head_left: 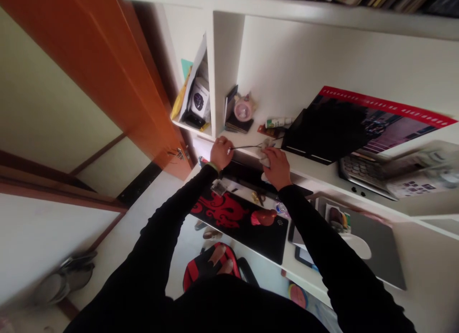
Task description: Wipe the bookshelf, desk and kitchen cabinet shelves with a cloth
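Observation:
My left hand (221, 153) is closed, pinching one end of a thin black cable (245, 147) at the shelf's front edge. The cable runs nearly taut to the right. There my right hand (277, 166) grips a crumpled whitish cloth or tissue (266, 151), which lies against the cable. Whether the cloth wraps fully around the cable is hidden by the fingers. Just behind the right hand lies a white and green tube (276, 123). A black panel-like object (315, 134) stands to its right, with the cable's far end near its lower left corner.
A pink round ornament (244, 109) and a boxed watch (200, 99) sit on the shelves. Below is a desk with a black and red mat (229, 213) and a grey laptop (373, 247). A calculator (364, 172) lies right; an orange door (107, 60) stands left.

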A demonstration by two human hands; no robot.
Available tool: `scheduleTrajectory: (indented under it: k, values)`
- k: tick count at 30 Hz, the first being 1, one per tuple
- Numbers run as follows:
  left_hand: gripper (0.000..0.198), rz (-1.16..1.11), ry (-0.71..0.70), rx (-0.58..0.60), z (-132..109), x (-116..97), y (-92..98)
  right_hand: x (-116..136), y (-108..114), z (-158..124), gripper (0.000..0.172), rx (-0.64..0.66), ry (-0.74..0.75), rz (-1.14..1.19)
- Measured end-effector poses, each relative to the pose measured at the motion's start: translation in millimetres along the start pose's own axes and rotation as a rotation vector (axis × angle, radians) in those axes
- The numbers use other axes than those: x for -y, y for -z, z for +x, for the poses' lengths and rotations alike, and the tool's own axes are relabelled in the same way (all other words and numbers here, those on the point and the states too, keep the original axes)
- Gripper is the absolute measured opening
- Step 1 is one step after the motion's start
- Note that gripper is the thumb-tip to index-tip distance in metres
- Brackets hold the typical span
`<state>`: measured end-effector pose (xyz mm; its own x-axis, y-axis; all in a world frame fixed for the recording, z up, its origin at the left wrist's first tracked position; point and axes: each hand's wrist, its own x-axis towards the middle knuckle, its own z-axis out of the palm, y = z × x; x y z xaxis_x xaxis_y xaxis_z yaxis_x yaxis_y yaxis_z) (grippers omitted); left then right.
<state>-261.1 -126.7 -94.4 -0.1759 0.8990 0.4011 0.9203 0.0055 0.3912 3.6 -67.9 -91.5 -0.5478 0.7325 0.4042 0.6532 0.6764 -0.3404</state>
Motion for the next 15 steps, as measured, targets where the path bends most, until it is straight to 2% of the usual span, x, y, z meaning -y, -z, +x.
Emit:
scheduleTrajectory:
  k: [5,8,12,15]
  values:
    - [0.01,0.014,-0.034,0.053,9.4,1.7,3.2,22.1,-9.0,18.3,0.059,0.062,0.034,-0.005]
    - [0.009,0.012,-0.061,0.069,14.2,6.0,4.2,27.4,-5.9,23.7,0.059,0.102,0.071,0.036]
    - [0.011,0.006,-0.076,0.075,14.3,9.2,6.0,13.1,11.7,4.8,0.059,0.153,0.164,0.079]
    - [0.012,-0.007,-0.108,0.093,5.2,7.0,4.5,1.8,25.7,-17.0,0.05,0.16,0.131,0.134]
